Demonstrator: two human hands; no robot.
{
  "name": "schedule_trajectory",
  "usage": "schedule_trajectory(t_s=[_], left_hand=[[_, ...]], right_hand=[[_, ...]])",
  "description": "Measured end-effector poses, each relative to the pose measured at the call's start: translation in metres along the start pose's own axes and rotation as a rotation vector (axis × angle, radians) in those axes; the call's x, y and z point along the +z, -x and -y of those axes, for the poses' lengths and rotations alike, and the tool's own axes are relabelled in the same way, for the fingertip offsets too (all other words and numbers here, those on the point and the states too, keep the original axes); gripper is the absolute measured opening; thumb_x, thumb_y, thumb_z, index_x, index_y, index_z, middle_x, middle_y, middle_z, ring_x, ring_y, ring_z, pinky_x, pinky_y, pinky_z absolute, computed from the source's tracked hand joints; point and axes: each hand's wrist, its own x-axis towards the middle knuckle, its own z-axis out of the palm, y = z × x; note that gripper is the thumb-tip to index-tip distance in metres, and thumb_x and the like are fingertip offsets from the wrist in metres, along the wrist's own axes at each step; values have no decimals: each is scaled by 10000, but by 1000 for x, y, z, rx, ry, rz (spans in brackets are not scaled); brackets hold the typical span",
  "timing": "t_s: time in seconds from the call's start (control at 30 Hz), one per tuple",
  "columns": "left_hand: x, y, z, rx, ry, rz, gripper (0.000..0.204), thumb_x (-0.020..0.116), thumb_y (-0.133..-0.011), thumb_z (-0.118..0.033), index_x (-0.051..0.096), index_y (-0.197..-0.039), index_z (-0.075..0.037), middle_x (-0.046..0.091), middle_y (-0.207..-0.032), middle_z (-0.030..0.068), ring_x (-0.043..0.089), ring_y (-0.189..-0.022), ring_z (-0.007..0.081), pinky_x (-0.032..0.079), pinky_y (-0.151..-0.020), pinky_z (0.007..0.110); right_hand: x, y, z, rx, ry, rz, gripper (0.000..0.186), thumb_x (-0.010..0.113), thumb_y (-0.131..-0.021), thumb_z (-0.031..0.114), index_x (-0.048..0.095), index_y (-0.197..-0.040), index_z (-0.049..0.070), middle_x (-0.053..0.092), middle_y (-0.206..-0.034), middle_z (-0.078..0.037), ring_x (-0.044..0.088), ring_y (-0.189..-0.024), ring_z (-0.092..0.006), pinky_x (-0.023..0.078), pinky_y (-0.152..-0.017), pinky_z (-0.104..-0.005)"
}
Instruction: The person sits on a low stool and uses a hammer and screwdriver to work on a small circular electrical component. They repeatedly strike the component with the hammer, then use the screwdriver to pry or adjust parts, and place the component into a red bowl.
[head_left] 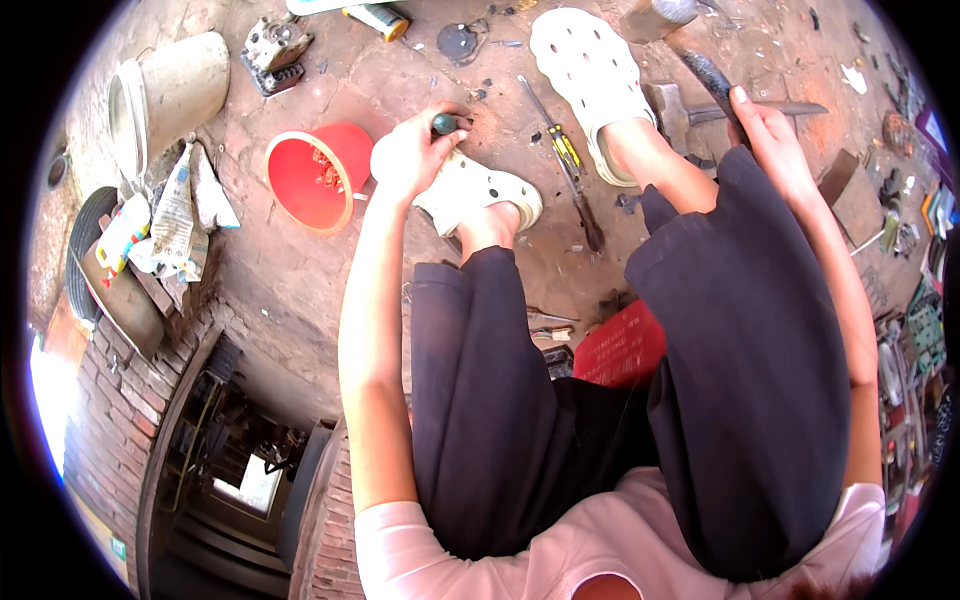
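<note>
The left hand (412, 152) is curled shut around a small dark round-headed tool (443, 123), whose knob pokes out above the fingers. It sits just right of the red bucket (318, 175) lying on its side on the dirt floor (290, 270), and touches the near white clog (485, 190). The right hand (775, 140), well to the right of the bucket, is closed on a dark handle (712, 78), probably a file or rasp, though the fisheye rim blurs it. Between the 2 clogs, right of the bucket, lies a long screwdriver (565, 160) with a yellow-and-black grip. A hammer (680, 112) rests just beside the right hand. Left of the bucket lies a grey tub (170, 95).
</note>
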Motion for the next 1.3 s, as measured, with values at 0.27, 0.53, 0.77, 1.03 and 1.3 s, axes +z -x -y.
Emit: schedule_trajectory(t_s=[0.27, 0.53, 0.77, 1.03, 1.3], left_hand=[[15, 3, 3, 57, -124, -153, 234, 709, -815, -278, 709, -1029, -183, 702, -926, 69, 660, -827, 253, 507, -739, 330], [29, 5, 16, 16, -238, -158, 269, 718, -795, -324, 703, -928, -90, 689, -863, 112, 646, -801, 252, 494, -725, 366], [28, 14, 9, 303, -282, -395, 299, 773, -709, -287, 577, -672, -65, 579, -700, 125, 584, -721, 339, 446, -607, 436], [13, 14, 0, 155, -249, -299, 243, 753, -711, -279, 699, -826, -72, 667, -848, 146, 630, -894, 290, 435, -879, 407], [14, 9, 35, 205, -153, -222, 294, 744, -778, -227, 702, -1049, -122, 651, -1167, 99, 604, -1109, 229, 431, -1013, 332]], right_hand=[[24, -9, 45, -134, 32, 259, 578, 444, -967, 544, 507, -650, 65, 418, -583, 51, 391, -552, -55, 325, -499, -243], [57, 1, 102, -516, -79, 535, 529, 444, -1000, 442, 502, -658, 42, 450, -565, 36, 416, -554, -54, 358, -510, -233], [108, -43, 56, -481, 231, 408, 670, 453, -942, 575, 591, -771, -58, 535, -590, -139, 545, -611, -189, 464, -641, -377], [101, -19, 105, -242, 306, 483, 634, 458, -949, 552, 590, -777, -44, 479, -542, -29, 483, -510, -155, 439, -531, -359], [73, -15, 98, -390, 37, 212, 632, 494, -931, 551, 603, -752, -46, 474, -546, -46, 474, -554, -144, 420, -544, -336]])
